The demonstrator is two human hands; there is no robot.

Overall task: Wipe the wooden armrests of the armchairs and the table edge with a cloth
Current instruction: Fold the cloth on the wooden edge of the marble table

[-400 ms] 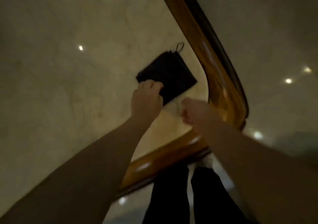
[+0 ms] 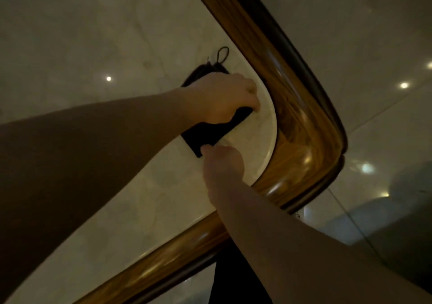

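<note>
A dark folded cloth with a small loop at its far corner lies on the pale marble tabletop, close to the rounded corner. My left hand presses down on it, fingers curled over its right edge. My right hand touches the cloth's near corner with its fingertips. The glossy wooden table edge curves around the corner just right of both hands, apart from the cloth.
A shiny tiled floor with light reflections lies beyond the table edge on the right. My dark trouser legs stand against the table's near edge. A grey rounded shape sits low right.
My left hand has slid up over the cloth toward the corner and now covers most of it. My right hand has reached forward to the cloth's near corner.
</note>
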